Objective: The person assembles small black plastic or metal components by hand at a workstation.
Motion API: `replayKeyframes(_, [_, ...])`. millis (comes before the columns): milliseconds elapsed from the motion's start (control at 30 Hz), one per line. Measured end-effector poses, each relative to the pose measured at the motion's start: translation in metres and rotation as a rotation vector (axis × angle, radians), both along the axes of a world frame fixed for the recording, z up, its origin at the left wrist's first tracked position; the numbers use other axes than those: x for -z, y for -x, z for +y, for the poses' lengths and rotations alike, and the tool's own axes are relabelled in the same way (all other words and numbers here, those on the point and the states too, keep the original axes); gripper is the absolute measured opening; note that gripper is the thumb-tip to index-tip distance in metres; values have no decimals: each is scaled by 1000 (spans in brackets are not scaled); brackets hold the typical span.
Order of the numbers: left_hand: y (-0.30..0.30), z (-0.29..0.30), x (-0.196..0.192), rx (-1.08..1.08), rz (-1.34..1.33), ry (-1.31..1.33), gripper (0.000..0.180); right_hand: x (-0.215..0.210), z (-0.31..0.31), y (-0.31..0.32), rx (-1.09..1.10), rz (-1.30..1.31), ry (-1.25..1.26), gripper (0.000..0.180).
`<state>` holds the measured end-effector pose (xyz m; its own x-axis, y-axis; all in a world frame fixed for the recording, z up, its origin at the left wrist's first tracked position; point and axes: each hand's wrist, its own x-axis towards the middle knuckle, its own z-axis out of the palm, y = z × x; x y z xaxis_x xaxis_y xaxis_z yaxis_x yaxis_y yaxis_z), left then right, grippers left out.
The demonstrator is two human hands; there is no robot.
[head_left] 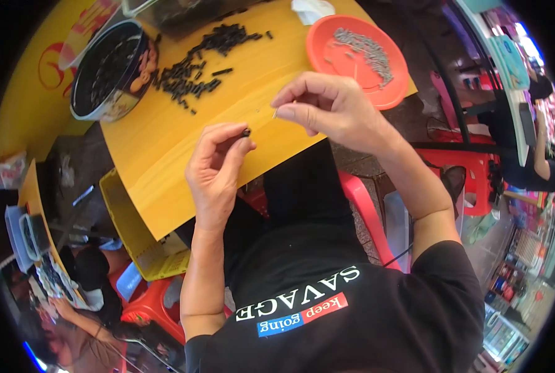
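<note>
Above the near side of the yellow table (150,180), my left hand (216,163) pinches a small black tubular piece (247,133) between thumb and index finger. My right hand (327,109) is closed too, its thumb and fingertips holding a thin silvery metal pin (275,114) that points down. The two hands are a short gap apart, and the pin does not touch the black piece. A loose pile of similar black pieces (190,71) lies on the table beyond my left hand. Behind my right hand, an orange-red plate (321,59) holds many small grey metal pins (367,53).
A round tub (131,99) full of black pieces stands at the table's left edge. At the far edge are a clear container (184,15) and white tissue (313,10). A yellow crate (134,230) sits below left. Red stools and other people are on both sides.
</note>
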<state>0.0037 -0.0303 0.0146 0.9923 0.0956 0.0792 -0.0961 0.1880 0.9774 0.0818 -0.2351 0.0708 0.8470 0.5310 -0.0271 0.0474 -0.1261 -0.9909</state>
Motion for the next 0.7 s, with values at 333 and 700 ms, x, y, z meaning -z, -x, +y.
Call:
replayKeyframes(333, [5,9,-4,-23,-73,1,20,15,46,16,29,-147,38,11])
replayKeyframes(700, [9,23,-4,-106,33,125,18,24,67,23,52,-647,68,12])
